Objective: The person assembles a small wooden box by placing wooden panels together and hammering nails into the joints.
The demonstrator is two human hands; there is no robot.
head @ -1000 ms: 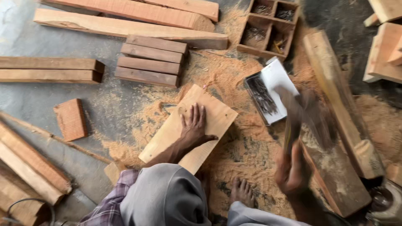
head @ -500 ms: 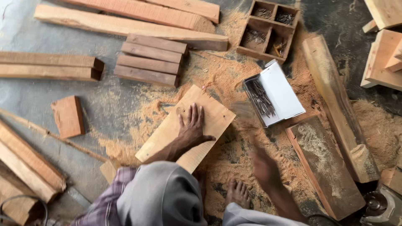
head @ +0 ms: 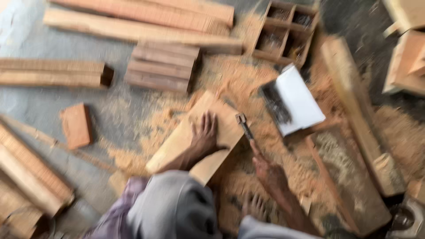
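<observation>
We press our open left hand point(head: 204, 138) flat on the board point(head: 195, 137), steadying it; right hand point(head: 270, 172) grips hammer point(head: 244, 126) at its edge.

Pale raw wood board point(head: 199, 137), matt, metal-headed hammer point(head: 244, 126), loose sawdust point(head: 234, 84)

whole frame is motion-blurred, edges smeared. right hand point(head: 269, 170) grips a hammer point(head: 246, 128): head reads as a dark smudge, handle vanishes into the fist, finger positions not resolvable. left hand point(head: 204, 135) lies flat on the plank point(head: 199, 135), hiding its middle; the plank's near end goes under the grey-clad knee point(head: 172, 208). dark contents of the white box point(head: 294, 99) too blurred to identify. compartments of the wooden tray point(head: 287, 31) unreadable. pale wooden pieces point(head: 405, 57) cut off by right edge, planks point(head: 26, 177) by left edge. metal object point(head: 409, 219) at bottom-right corner cropped, can't tell what.
</observation>
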